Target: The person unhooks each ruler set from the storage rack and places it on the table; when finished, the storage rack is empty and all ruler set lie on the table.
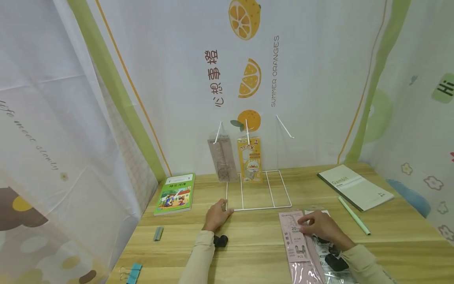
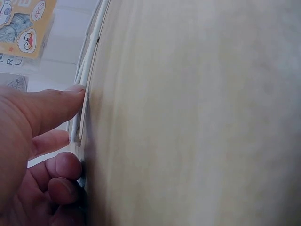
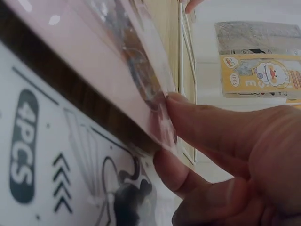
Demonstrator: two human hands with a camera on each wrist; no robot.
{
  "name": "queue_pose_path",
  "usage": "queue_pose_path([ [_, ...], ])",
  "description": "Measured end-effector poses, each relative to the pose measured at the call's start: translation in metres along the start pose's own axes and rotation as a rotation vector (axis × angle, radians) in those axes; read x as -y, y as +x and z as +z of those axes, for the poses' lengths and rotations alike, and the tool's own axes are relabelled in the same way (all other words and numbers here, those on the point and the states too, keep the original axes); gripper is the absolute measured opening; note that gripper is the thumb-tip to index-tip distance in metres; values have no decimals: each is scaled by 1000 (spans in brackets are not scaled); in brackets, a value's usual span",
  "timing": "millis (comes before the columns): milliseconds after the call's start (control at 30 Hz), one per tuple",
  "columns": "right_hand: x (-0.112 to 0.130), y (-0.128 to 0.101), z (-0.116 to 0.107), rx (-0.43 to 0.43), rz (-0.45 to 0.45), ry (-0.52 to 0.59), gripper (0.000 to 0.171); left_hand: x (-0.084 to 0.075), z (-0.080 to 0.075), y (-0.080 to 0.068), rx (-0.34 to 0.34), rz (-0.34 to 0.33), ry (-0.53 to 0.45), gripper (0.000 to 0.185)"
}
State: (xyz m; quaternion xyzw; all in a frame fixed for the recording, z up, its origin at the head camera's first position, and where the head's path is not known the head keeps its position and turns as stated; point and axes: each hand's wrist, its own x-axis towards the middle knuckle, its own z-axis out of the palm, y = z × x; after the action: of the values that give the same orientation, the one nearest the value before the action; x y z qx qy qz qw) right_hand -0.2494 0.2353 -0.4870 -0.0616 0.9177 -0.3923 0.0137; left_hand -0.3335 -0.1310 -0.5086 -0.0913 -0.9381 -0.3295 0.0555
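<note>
A white wire rack [image 1: 259,189] stands mid-table with a grey ruler pack [image 1: 222,157] and an orange pack [image 1: 250,159] upright in its slots. My left hand [image 1: 217,215] is at the rack's front left corner. In the left wrist view the thumb and a fingertip of the left hand [image 2: 70,117] pinch the wire rack [image 2: 89,70]. My right hand [image 1: 319,227] lies on a pink package [image 1: 296,236] near the front edge. In the right wrist view the right hand [image 3: 164,136] pinches the edge of the pink package [image 3: 94,47], which lies over a white package [image 3: 42,165] with black print.
A green picture book [image 1: 175,193] lies left of the rack. A grey notebook [image 1: 354,187] and a pale green pen [image 1: 354,216] lie at the right. A small grey piece [image 1: 158,233] and a blue binder clip [image 1: 134,272] sit front left. Printed curtains close three sides.
</note>
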Motion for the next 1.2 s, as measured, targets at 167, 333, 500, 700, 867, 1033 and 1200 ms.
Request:
queue_pose_path([
  [167, -2, 0, -2, 24, -10, 31, 28, 0, 0, 0, 1, -3, -9, 45],
  [333, 4, 4, -10, 8, -23, 0, 29, 0, 0, 0, 8, -9, -14, 46],
  [500, 19, 22, -19, -69, -100, -31, 21, 2, -1, -1, 2, -4, -3, 45],
  [700, 40, 65, -25, -156, -111, 125, 35, 1, 0, 1, 1, -2, -16, 45],
  [867, 66, 101, -18, -183, -205, 196, 30, 3, -1, 2, 3, -9, -5, 46],
  [1033, 97, 123, -14, -188, -349, 262, 29, 3, -1, 4, -7, -15, 0, 46],
  [1200, 119, 136, -16, -163, -378, 381, 36, 2, 2, 3, -1, -15, -10, 47],
])
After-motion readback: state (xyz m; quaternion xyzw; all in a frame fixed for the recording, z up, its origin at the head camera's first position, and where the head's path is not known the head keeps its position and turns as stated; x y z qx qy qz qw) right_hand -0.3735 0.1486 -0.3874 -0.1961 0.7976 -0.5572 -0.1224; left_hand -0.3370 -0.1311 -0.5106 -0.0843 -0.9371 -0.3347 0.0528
